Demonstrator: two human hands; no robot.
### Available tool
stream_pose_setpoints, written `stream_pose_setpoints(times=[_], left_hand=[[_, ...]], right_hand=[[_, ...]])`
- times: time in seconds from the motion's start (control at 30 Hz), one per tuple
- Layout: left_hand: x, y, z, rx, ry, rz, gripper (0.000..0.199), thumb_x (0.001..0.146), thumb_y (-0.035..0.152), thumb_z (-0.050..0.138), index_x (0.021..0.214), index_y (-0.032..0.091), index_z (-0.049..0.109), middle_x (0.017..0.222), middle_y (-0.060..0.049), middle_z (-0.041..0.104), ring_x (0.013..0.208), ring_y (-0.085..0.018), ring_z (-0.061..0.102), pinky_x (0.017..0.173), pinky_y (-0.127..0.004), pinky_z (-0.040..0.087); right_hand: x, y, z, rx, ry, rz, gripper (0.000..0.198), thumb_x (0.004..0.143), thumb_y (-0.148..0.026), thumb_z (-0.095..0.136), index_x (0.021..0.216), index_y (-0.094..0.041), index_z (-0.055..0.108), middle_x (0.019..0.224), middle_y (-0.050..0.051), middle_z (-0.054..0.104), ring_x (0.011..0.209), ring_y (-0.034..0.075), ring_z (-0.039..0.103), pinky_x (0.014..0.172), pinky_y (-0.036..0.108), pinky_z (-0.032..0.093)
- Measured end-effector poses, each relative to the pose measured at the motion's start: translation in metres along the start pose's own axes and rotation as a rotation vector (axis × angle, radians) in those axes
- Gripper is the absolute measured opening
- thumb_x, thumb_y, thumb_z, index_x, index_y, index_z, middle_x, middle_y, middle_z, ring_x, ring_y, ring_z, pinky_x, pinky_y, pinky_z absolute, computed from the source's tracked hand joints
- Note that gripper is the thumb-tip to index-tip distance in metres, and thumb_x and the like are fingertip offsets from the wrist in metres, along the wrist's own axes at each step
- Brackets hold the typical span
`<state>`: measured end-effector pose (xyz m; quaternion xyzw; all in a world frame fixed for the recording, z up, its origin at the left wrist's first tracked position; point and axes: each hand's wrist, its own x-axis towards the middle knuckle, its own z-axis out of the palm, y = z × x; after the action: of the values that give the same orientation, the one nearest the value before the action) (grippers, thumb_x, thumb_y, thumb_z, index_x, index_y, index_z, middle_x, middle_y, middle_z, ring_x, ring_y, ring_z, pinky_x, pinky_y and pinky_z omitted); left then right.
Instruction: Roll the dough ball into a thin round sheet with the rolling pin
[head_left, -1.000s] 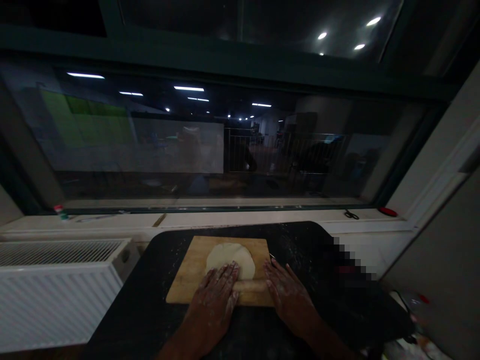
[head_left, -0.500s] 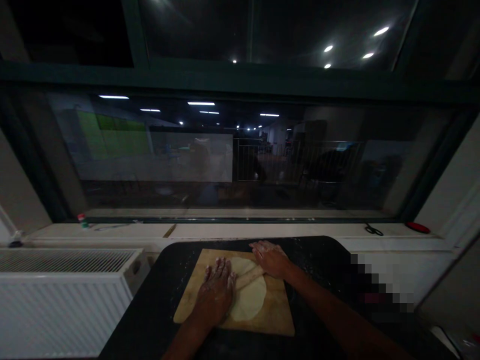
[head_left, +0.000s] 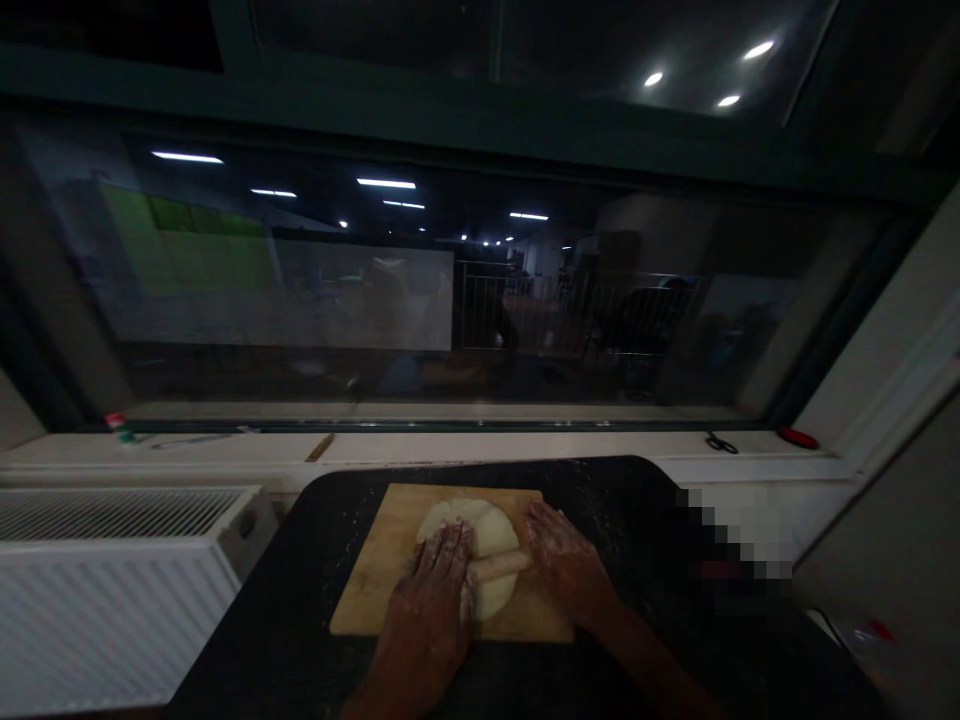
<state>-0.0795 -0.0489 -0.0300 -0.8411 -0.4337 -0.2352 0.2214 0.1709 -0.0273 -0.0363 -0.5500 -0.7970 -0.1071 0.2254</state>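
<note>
Since half a second ago, the right hand [head_left: 570, 560] has come down from the far side of the dough [head_left: 491, 525] to the right side of the board [head_left: 367, 570], and the rolling pin [head_left: 500, 567] now lies closer to level. At far left a white radiator [head_left: 112, 610] is cut off by the frame; above it, a small red-topped container [head_left: 118, 428] on the sill [head_left: 435, 448] is too dim to identify. A strip of dark table [head_left: 285, 600], specked white, runs between radiator and board, leaving room beside the board's left edge. Left hand [head_left: 431, 590] lies over the dough's left part, hiding that edge and the pin's left end; its floury fingers are extended, nearly side by side. Dough shows on both sides of the pin, at the middle of the board. The right hand's fingers point forward, close together but blurred; how its palm meets the pin's right end I cannot tell. Both forearms leave through the bottom, where the table's near edge is out of view. Farther right, tabletop stretches towards a pixelated patch [head_left: 735, 550] that masks whatever is there.
</note>
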Motion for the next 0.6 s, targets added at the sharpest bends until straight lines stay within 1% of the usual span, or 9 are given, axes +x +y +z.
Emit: stream_pose_setpoints(times=[0.1,0.17,0.23,0.33,0.4,0.47,0.5,0.53,0.6], left_hand=[[-0.012,0.005,-0.006,-0.005,0.025,0.056,0.054,0.096,0.024,0.045,0.149,0.015,0.037,0.153,-0.007,0.045,0.14,-0.023,0.042,0.113,-0.043,0.043],[-0.014,0.006,-0.007,-0.026,0.024,0.05,0.052,0.097,0.025,0.045,0.148,0.016,0.039,0.152,-0.006,0.046,0.14,-0.023,0.043,0.113,-0.043,0.043],[-0.011,0.005,-0.006,-0.066,0.0,0.02,0.049,0.098,0.028,0.043,0.145,0.015,0.043,0.148,-0.007,0.05,0.136,-0.022,0.048,0.11,-0.042,0.046],[0.0,-0.003,-0.004,-0.131,-0.056,-0.038,0.046,0.101,0.035,0.04,0.142,0.014,0.049,0.143,-0.009,0.056,0.131,-0.024,0.053,0.106,-0.042,0.05],[0.005,-0.011,-0.001,-0.154,-0.09,-0.072,0.045,0.102,0.035,0.038,0.14,0.016,0.052,0.142,-0.01,0.057,0.132,-0.025,0.052,0.107,-0.045,0.048],[0.008,-0.018,0.003,-0.163,-0.119,-0.095,0.043,0.102,0.032,0.035,0.14,0.019,0.052,0.144,-0.009,0.055,0.135,-0.026,0.048,0.11,-0.05,0.045],[0.008,-0.021,0.005,-0.166,-0.136,-0.101,0.043,0.103,0.031,0.034,0.141,0.019,0.051,0.145,-0.009,0.053,0.137,-0.027,0.046,0.11,-0.051,0.043],[0.008,-0.023,0.007,-0.166,-0.155,-0.107,0.044,0.103,0.031,0.032,0.141,0.02,0.051,0.147,-0.009,0.052,0.138,-0.027,0.044,0.111,-0.053,0.042],[0.008,-0.025,0.012,-0.16,-0.191,-0.121,0.045,0.103,0.03,0.03,0.141,0.018,0.051,0.148,-0.01,0.049,0.14,-0.027,0.042,0.111,-0.054,0.042]], right_hand=[[-0.022,0.0,-0.004,0.013,0.061,-0.033,0.044,0.104,-0.028,0.033,0.138,-0.014,0.056,0.143,0.01,0.055,0.136,0.022,0.047,0.112,0.042,0.044],[-0.016,0.002,-0.004,0.027,0.042,-0.045,0.043,0.104,-0.029,0.032,0.136,-0.015,0.058,0.141,0.01,0.057,0.135,0.021,0.049,0.112,0.041,0.043],[0.006,0.005,-0.004,0.023,-0.003,-0.03,0.044,0.105,-0.029,0.03,0.13,-0.016,0.063,0.138,0.01,0.06,0.13,0.022,0.053,0.112,0.042,0.043],[0.053,0.004,-0.006,-0.031,-0.061,0.012,0.044,0.105,-0.03,0.028,0.122,-0.018,0.067,0.137,0.012,0.06,0.124,0.024,0.057,0.107,0.042,0.044],[0.08,0.001,-0.008,-0.05,-0.098,-0.012,0.044,0.105,-0.032,0.029,0.114,-0.019,0.069,0.125,0.012,0.066,0.116,0.023,0.061,0.103,0.04,0.046],[0.1,-0.001,-0.007,-0.038,-0.129,-0.072,0.042,0.105,-0.036,0.03,0.109,-0.021,0.07,0.112,0.009,0.071,0.111,0.022,0.063,0.101,0.039,0.046],[0.107,-0.001,-0.005,-0.025,-0.141,-0.109,0.041,0.105,-0.038,0.031,0.109,-0.022,0.069,0.111,0.008,0.071,0.111,0.021,0.062,0.102,0.038,0.045],[0.113,0.0,-0.001,-0.009,-0.153,-0.144,0.041,0.105,-0.038,0.032,0.114,-0.023,0.068,0.114,0.008,0.07,0.114,0.02,0.06,0.104,0.037,0.044],[0.12,0.005,0.009,0.034,-0.182,-0.196,0.041,0.105,-0.038,0.032,0.126,-0.023,0.064,0.127,0.007,0.066,0.123,0.02,0.055,0.107,0.036,0.041]])
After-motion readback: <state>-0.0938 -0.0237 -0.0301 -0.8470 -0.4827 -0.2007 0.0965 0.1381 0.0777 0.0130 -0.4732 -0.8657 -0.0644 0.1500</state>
